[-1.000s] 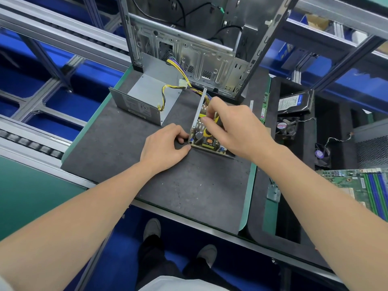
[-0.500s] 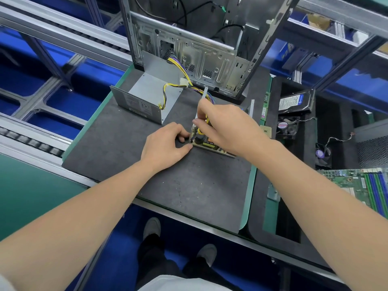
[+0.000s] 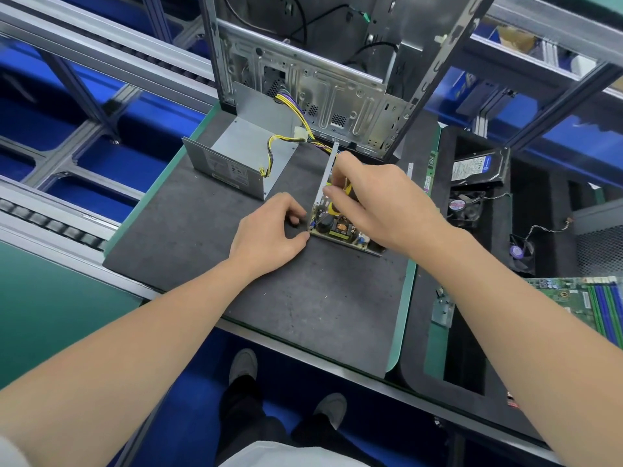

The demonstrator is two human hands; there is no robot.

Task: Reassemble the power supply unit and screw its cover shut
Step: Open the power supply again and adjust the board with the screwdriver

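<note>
The open power supply base (image 3: 340, 227) lies on the dark mat (image 3: 303, 305), its circuit board showing and its thin side wall (image 3: 325, 176) upright. My left hand (image 3: 266, 234) pinches the base's near left corner with curled fingers. My right hand (image 3: 381, 203) hovers over the board and pinches yellow wires; its fingers hide much of the board. The grey metal cover (image 3: 236, 156) stands open at the back left. A yellow and purple cable bundle (image 3: 296, 112) runs from the cover towards the board.
An empty computer case (image 3: 320, 85) stands behind the mat. Right of the mat are a memory stick (image 3: 429, 173), a hard drive (image 3: 475, 168), two fans (image 3: 463, 207) (image 3: 521, 252), a metal bracket (image 3: 443, 310) and a green motherboard (image 3: 580, 298). Conveyor rails run along the left.
My right hand slid left over the board, then eased back a little, so more of the board shows. My left hand stays at the corner.
</note>
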